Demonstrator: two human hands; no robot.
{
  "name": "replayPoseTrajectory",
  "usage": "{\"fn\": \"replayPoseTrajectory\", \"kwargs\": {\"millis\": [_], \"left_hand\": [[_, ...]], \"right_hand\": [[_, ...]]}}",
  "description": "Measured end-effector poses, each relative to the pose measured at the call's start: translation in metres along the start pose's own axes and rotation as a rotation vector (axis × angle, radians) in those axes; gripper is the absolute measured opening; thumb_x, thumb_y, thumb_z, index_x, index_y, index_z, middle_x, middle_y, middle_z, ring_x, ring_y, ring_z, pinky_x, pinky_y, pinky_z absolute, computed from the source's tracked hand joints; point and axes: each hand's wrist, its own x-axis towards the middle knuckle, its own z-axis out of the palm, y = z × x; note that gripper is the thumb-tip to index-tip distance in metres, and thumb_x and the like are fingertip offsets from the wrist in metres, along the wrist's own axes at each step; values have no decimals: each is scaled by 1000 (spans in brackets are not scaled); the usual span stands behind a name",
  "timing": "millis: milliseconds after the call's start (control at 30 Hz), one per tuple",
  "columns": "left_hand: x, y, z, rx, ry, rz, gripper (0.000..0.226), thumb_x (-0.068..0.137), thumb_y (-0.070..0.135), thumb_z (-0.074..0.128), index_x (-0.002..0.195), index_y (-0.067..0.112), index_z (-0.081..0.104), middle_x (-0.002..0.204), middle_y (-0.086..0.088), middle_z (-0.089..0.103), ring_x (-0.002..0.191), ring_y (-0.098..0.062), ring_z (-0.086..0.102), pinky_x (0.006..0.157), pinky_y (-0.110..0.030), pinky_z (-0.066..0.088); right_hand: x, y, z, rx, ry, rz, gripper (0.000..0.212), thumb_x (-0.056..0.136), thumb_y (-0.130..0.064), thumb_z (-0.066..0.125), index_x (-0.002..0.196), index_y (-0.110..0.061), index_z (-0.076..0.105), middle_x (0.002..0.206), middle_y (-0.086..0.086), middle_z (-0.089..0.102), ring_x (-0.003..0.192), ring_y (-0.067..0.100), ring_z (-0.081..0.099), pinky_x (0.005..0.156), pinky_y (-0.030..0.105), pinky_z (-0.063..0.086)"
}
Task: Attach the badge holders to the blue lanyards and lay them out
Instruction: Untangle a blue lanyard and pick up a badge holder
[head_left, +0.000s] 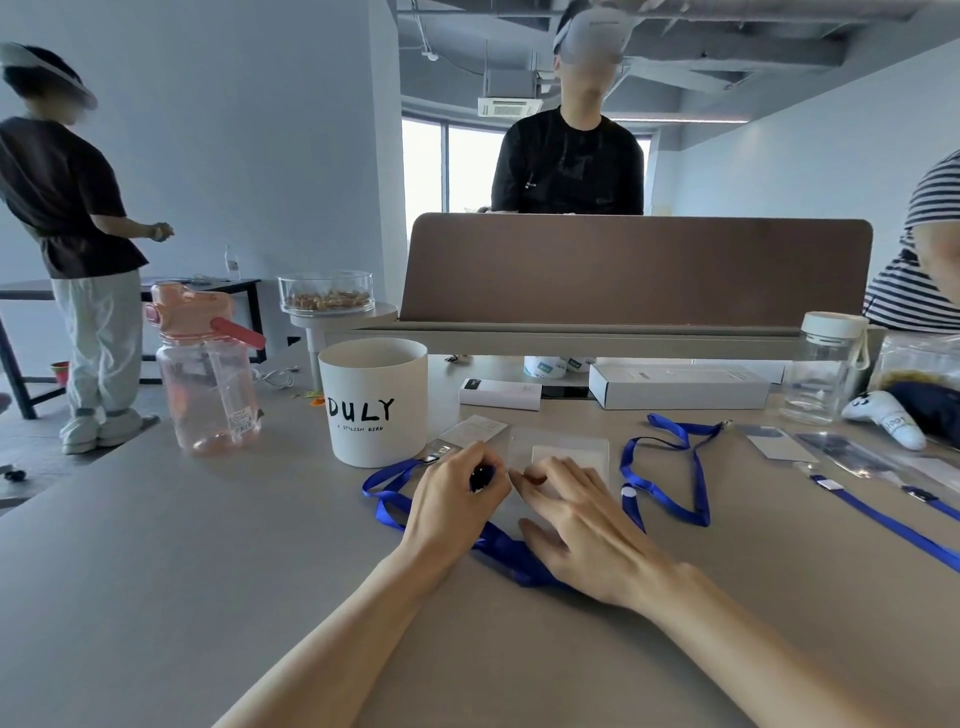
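Badge holder (558, 451), clear soft plastic w/ a pale card inside, lies flat on the grey table (156, 545) right in front of both hands, just past the fingertips. Its top edge is hidden under the fingers, so I can't tell which way the slot end points. Left hand (452, 499) is curled shut around a small dark clip, prob the end of the blue lanyard (498, 545), a flat woven ribbon that loops out left and runs back under both hands. Right hand (576, 525) is flatter, thumb and forefinger nearly closed on the holder's near-left corner, pinning it.

So clip and holder are basically touching; IMO the next bit is just lining them up.

A second lanyard (670, 467) lies loose to the right, more strung ones further right. White cup (376, 400) sits just behind the left hand.
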Motion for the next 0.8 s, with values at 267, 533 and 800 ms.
{"fn": "replayPoseTrajectory", "kwargs": {"millis": [267,533,800], "left_hand": [[-3,9,8,-52,50,22,11,86,17,62,78,24,58,74,11,62,73,-11,55,67,-31,48],[-11,20,19,-39,26,138,5,89,25,63,88,29,60,86,15,65,85,-5,58,71,-28,50],[-12,13,20,-59,-4,135,9,89,26,65,88,31,58,85,16,66,83,-9,60,70,-35,52]], "right_hand": [[5,-1,-4,414,145,271,20,96,-37,55,88,-22,67,85,-10,63,81,6,59,73,27,49],[4,-2,-17,1116,108,567,27,100,-30,47,97,-23,73,96,5,74,93,15,67,82,31,43],[6,3,-24,1620,198,680,39,88,-37,51,115,-13,65,113,10,73,98,19,65,91,40,42]]}}
